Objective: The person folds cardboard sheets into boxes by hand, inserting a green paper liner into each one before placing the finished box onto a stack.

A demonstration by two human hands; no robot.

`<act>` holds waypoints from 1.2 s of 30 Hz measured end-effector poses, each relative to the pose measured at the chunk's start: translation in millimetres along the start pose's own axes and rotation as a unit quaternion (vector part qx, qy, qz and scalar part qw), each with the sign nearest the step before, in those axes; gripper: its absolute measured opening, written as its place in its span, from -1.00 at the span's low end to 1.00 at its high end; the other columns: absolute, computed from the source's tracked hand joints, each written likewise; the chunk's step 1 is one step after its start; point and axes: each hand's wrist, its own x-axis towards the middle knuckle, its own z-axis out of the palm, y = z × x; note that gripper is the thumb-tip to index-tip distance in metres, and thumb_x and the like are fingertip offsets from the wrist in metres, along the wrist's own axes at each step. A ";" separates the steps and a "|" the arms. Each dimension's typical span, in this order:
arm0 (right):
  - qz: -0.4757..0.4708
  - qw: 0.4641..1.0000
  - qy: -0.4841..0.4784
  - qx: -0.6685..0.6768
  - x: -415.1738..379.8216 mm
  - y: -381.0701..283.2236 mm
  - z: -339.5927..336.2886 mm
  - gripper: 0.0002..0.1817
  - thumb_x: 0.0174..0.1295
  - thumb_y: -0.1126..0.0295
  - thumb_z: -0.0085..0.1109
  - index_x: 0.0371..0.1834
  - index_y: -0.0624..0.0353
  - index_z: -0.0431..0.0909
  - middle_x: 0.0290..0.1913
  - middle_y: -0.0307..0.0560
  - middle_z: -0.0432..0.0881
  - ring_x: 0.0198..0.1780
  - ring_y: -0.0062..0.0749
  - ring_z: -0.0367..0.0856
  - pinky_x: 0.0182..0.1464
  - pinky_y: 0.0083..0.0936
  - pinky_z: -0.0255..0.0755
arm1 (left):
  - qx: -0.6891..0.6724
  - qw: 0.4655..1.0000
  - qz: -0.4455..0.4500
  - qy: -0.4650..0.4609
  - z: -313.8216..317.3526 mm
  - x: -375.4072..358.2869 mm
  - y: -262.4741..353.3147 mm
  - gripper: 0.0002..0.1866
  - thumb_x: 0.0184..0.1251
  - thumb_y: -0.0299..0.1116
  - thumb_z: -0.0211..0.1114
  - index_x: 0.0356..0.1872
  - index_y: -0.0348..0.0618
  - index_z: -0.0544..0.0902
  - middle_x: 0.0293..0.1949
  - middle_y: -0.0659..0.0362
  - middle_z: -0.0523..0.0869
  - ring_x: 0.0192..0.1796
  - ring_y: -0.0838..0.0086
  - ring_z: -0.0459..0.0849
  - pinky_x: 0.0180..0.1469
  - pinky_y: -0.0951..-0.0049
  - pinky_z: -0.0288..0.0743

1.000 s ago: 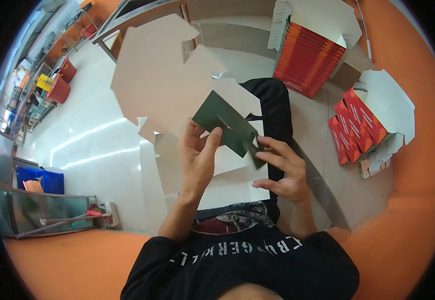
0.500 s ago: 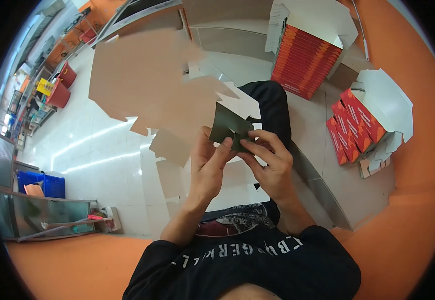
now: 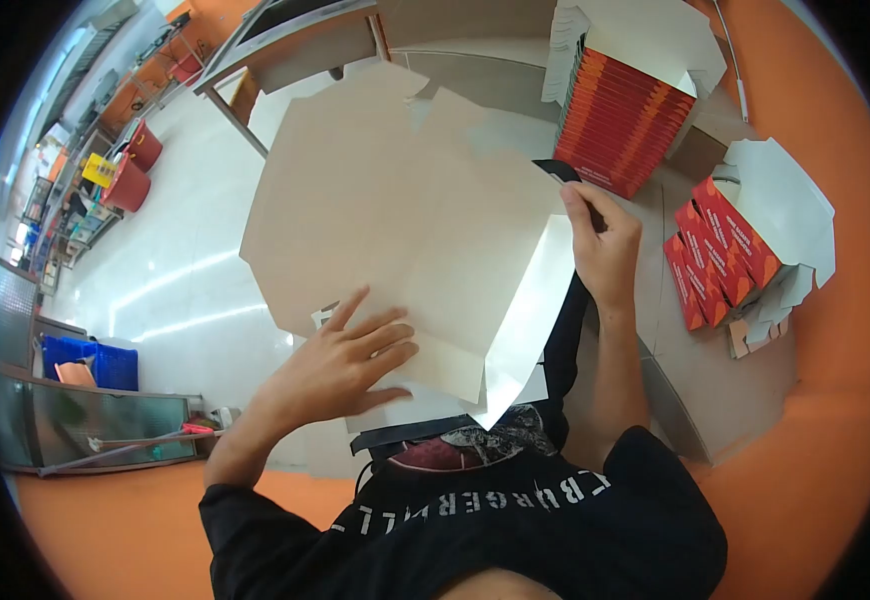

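- Scanning from the nine o'clock edge, we see blue crates (image 3: 90, 362) behind a glass panel, and red buckets (image 3: 133, 170) further up towards ten o'clock on the pale shiny floor (image 3: 175, 290).
- We find the left hand (image 3: 345, 365) at about seven o'clock from the middle of the view, fingers spread wide and laid flat against the lower part of the flat cardboard sheet (image 3: 395, 220); it presses the sheet and grips nothing.
- The cardboard sheet fills the centre, unfolded, its plain brown side turned to us, with notched flaps along its left and lower edges; one panel at its right bends away and shows a glossy pale face (image 3: 525, 320).
- Below the sheet, at six o'clock, we see the person's black printed shirt (image 3: 475, 510).
- The right hand (image 3: 600, 245) sits at two o'clock from the centre, at the sheet's upper right corner, fingers closed in a pinch on the edge of a dark green card piece (image 3: 557, 172) that pokes out above the fingertips, touching the sheet's corner.
- At one o'clock stands a tall stack of orange-red flat cartons (image 3: 615, 125), topped by white sheets.
- At three o'clock, a smaller group of red cartons (image 3: 715, 250) leans beside white cardboard (image 3: 785, 205), on the grey surface (image 3: 685, 390).
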 end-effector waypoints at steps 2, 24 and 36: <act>0.040 0.995 -0.012 0.086 -0.1 -0.3 13.1 -0.79 0.26 0.39 0.27 -0.13 0.31 0.64 -0.49 -0.11 0.66 -0.59 -0.65 0.42 -0.50 -0.65 0.29 | 0.009 0.999 0.012 0.028 2.1 -5.9 -11.9 -0.78 0.06 -0.52 0.29 -0.20 -0.15 0.64 -0.10 0.16 0.68 0.06 0.27 0.64 0.21 0.16 0.45; -0.226 0.971 -0.073 0.024 -26.5 -77.1 20.8 -0.64 -0.05 0.72 0.34 -0.13 0.25 0.61 -0.14 -0.05 0.52 -0.33 -0.38 0.58 -0.37 -0.56 0.51 | -0.361 0.915 -0.172 0.053 -31.2 43.7 -30.5 -0.83 0.42 -0.45 0.09 -0.16 -0.35 0.58 -0.47 0.02 0.58 -0.39 0.38 0.53 -0.26 0.38 0.43; -0.198 0.979 -0.028 0.045 -19.6 -80.8 8.9 -0.63 -0.06 0.74 0.34 -0.13 0.23 0.63 -0.21 -0.13 0.49 -0.40 -0.52 0.49 -0.42 -0.62 0.42 | -0.341 0.926 -0.148 0.063 -43.6 54.6 -22.4 -0.84 0.41 -0.45 0.12 -0.18 -0.35 0.58 -0.47 -0.04 0.62 -0.42 0.21 0.54 -0.28 0.33 0.43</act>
